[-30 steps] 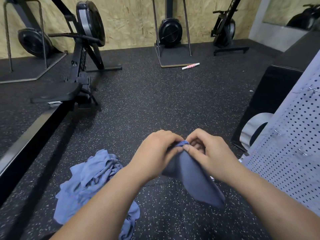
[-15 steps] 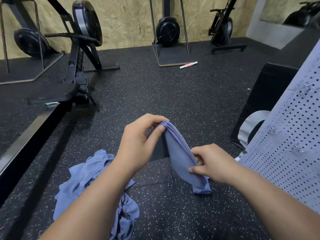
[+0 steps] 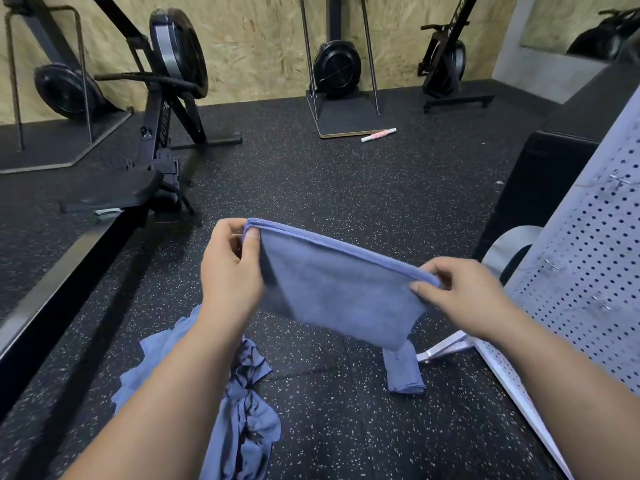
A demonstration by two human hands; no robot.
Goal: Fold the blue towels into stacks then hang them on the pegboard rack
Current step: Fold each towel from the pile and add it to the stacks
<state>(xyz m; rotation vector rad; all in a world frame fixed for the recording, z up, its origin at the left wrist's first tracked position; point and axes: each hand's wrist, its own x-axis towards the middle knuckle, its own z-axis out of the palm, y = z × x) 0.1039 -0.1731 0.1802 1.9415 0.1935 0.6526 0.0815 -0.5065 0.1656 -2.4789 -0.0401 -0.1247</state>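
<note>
1. The left hand (image 3: pixel 232 268), at the centre of the frame, pinches the upper left corner of a blue towel (image 3: pixel 339 292), with the thumb on the near face and the fingers curled behind it
2. The right hand (image 3: pixel 464 292), right of centre, pinches the upper right corner of the same cloth between thumb and fingertips
3. The cloth is already doubled over and held flat between the two hands, in the air above the floor (image 3: pixel 346 202); its layered top edge slopes from the higher left corner down to the right one, and its lower edge hangs free
4. A crumpled pile of blue towels (image 3: pixel 242 410) lies on the speckled black rubber at lower centre-left, partly hidden by the left forearm
5. A small folded towel (image 3: pixel 403 374) lies flat just below the held one, near the foot of the pegboard rack (image 3: pixel 585 258)
6. That white rack leans along the right edge of the frame and carries a few metal hooks
7. A rowing machine (image 3: pixel 166 109) stands at upper left, a pink-and-white roller (image 3: pixel 378 134) lies at upper centre, and a black box (image 3: pixel 554 161) sits behind the rack at upper right
</note>
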